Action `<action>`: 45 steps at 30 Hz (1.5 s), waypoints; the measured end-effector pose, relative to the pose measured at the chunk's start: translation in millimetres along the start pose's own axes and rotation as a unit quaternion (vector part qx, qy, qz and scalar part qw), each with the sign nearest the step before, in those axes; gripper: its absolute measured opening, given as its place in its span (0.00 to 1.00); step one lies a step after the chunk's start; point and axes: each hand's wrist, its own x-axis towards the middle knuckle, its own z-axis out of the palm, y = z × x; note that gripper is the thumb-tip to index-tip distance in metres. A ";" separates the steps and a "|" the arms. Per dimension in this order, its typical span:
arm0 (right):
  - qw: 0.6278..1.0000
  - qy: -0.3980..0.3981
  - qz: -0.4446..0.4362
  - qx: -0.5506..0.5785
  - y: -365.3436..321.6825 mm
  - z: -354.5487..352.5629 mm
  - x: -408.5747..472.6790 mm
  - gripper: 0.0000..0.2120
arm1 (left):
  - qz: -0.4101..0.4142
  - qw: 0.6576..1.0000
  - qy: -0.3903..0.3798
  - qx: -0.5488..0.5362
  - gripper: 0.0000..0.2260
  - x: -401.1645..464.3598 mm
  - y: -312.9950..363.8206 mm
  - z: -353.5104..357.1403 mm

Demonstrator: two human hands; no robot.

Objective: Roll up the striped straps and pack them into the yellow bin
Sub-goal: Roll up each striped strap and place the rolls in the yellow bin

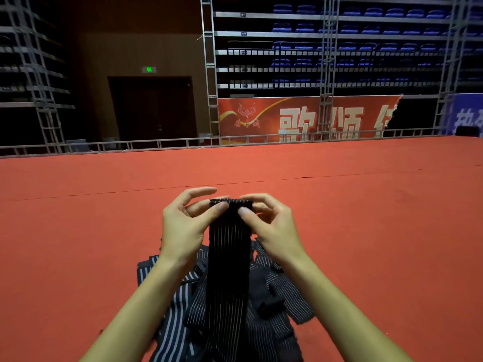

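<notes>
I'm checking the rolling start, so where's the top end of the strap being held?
In the head view, the strap end sits centre frame above the red carpet, pinched between the left hand and right hand, over the strap pile.

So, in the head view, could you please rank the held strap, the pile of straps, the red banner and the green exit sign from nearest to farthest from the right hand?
1. Held strap: pinched at its top end by the right hand.
2. Pile of straps: on the carpet below.
3. Red banner: beyond the stage edge.
4. Green exit sign: over the far-left doorway.
</notes>
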 end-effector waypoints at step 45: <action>0.987 -0.057 -0.117 -0.094 -41.1 -17.8 -9.6 0.08 | -0.021 0.982 -0.152 0.106 0.10 -11.4 35.8 -9.1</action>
